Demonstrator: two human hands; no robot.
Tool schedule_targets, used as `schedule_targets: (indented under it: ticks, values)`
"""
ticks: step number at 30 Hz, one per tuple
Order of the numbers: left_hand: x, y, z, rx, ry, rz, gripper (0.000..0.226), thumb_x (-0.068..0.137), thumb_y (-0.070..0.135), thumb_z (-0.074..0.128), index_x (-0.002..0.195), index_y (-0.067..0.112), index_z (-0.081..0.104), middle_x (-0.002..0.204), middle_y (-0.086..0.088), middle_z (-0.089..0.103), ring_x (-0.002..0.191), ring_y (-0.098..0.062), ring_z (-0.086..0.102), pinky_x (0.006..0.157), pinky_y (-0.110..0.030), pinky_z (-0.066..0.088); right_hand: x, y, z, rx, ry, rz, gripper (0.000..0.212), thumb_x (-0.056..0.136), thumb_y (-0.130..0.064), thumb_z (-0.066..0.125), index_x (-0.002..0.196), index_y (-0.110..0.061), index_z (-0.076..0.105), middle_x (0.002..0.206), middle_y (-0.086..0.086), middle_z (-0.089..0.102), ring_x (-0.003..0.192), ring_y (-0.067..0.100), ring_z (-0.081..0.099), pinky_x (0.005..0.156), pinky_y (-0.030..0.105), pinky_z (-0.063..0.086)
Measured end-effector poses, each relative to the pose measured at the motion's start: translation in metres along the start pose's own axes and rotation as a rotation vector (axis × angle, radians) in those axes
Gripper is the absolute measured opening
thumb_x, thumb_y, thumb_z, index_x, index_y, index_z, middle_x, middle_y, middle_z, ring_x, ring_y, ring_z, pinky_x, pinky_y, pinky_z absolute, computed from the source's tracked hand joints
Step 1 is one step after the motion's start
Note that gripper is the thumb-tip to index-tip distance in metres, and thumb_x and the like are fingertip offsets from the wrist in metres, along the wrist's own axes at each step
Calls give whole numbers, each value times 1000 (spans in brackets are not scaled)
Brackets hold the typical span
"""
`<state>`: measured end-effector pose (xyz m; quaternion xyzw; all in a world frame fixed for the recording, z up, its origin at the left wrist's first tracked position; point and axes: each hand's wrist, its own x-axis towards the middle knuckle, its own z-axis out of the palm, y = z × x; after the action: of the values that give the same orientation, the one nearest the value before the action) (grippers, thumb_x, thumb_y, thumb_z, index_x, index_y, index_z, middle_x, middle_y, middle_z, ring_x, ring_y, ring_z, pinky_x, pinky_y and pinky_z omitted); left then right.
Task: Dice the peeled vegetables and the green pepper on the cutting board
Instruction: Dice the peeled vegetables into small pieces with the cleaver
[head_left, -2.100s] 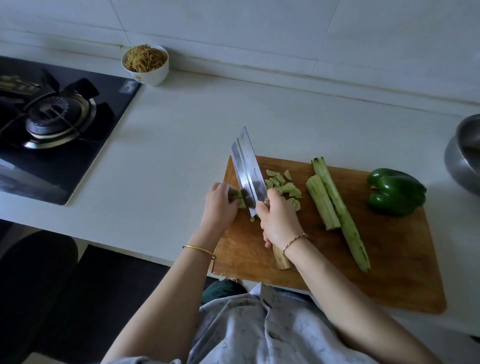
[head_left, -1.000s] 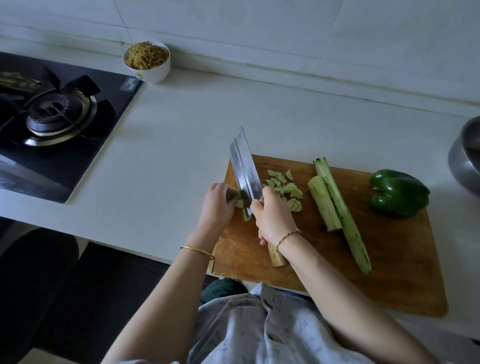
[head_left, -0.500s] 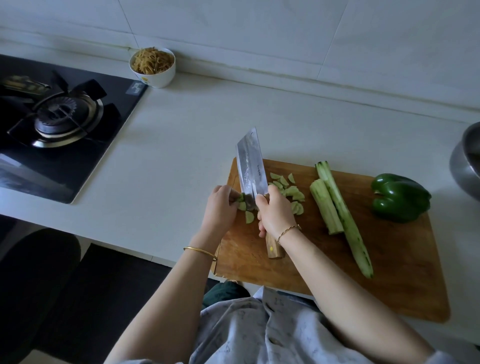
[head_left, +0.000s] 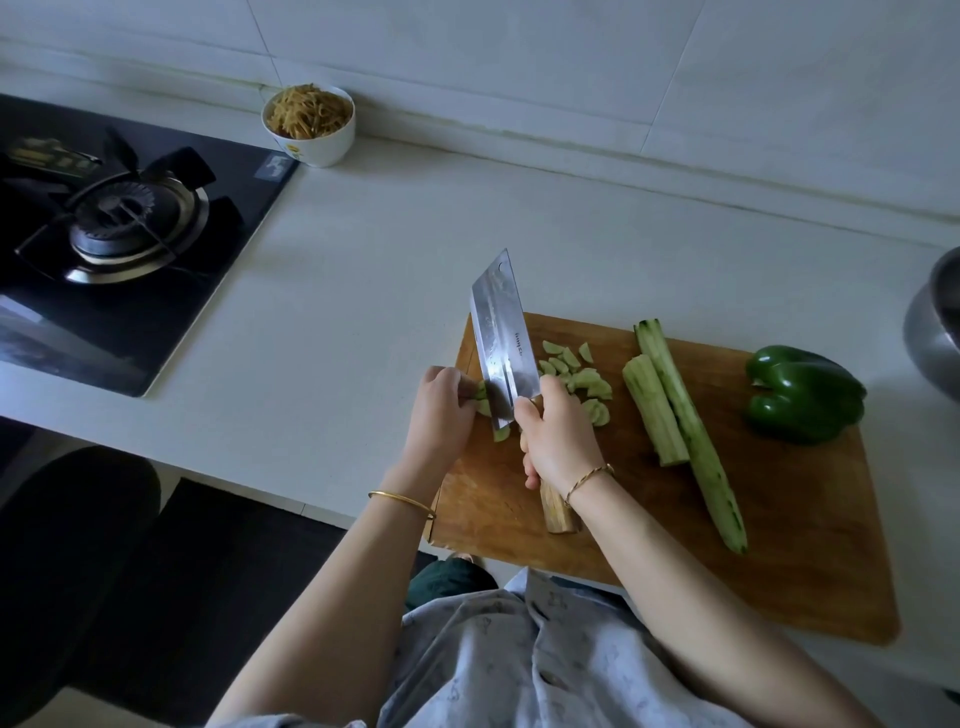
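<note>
Bowl (head_left: 311, 149), stove (head_left: 119, 228) — far left of board (head_left: 805, 519)

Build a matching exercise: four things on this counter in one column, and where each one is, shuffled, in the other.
1 cleaver
2 green pepper
3 white bowl
4 cut pieces

A by the stove, at the wall
B heaped right of the cleaver
C at the cutting board's right end
D gripped by the right hand

Pairs: 1-D, 2-C, 3-A, 4-B
</note>
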<state>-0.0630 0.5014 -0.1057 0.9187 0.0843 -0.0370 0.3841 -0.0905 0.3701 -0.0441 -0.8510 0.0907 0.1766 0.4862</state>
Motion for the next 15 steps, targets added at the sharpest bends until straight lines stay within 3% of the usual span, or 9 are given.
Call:
schedule_targets:
  ticks: [8, 12, 15]
  values:
    - [1, 0, -1, 12, -21, 7, 14, 84, -2, 58, 95, 3, 64, 108, -7, 52, 96, -19, 52, 77, -17, 38, 7, -5, 12, -129, 15, 35, 9, 101, -20, 38, 101, -12, 40, 71, 7, 53, 43, 18, 52, 37, 28, 49]
    - [0, 0, -3, 3, -48, 19, 12, 84, -1, 60, 95, 4, 64, 106, -4, 50, 93, -19, 55, 83, -25, 47, 10, -3, 12, -31, 36, 66, 22, 102, -21, 37, 120, -9, 42, 74, 10, 54, 39, 14, 49, 35, 25, 45]
    - [2, 2, -1, 14, -51, 34, 12, 83, -3, 60, 92, 3, 63, 102, -2, 49, 90, -21, 57, 84, -28, 49, 12, -1, 8, 79, 58, 67, 18, 102, -20, 37, 114, -8, 43, 68, 9, 50, 34, 11, 44, 33, 24, 44]
